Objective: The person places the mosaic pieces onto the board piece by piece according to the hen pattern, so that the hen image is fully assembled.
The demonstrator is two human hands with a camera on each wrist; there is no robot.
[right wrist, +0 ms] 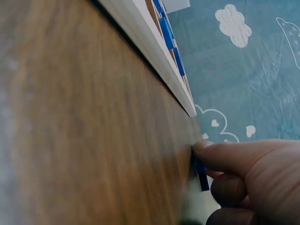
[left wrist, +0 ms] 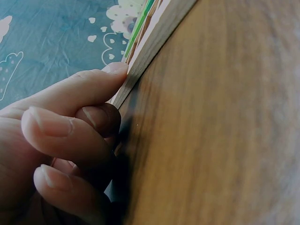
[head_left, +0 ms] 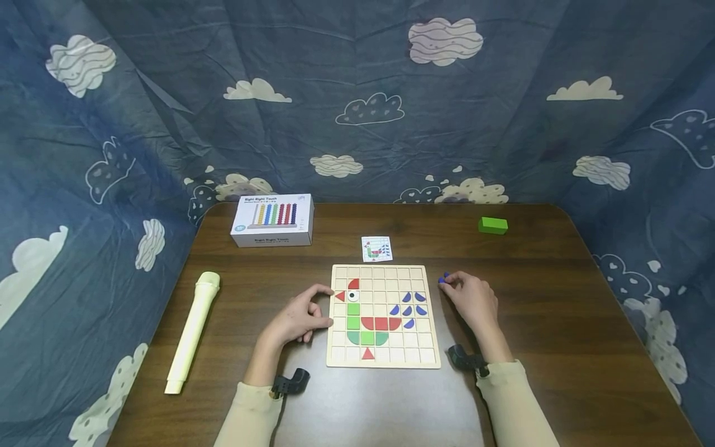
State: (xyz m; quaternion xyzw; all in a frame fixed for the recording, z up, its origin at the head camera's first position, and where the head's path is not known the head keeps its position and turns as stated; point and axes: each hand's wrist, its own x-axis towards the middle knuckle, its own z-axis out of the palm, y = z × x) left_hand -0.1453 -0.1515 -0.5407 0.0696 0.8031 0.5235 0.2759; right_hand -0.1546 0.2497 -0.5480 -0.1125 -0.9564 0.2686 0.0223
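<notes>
A wooden grid board (head_left: 337,357) lies flat in the middle of the table, with coloured pieces forming a bird shape. It carries red, green and several blue half-round pieces (head_left: 409,323), plus a white eye tile (head_left: 353,296). My left hand (head_left: 296,318) touches the board's left edge with thumb and index finger spread apart, the other fingers bent. Right of the board, my right hand (head_left: 472,301) pinches a small blue piece (right wrist: 202,177) close to the tabletop. Another bit of blue shows beside its fingertips; my fingers partly hide both.
A small pattern card (head_left: 377,249) lies just behind the board. At the back left stands a white box (head_left: 272,236) with an abacus picture. A cream-coloured stick (head_left: 192,335) lies at left, and a green block (head_left: 493,225) at back right.
</notes>
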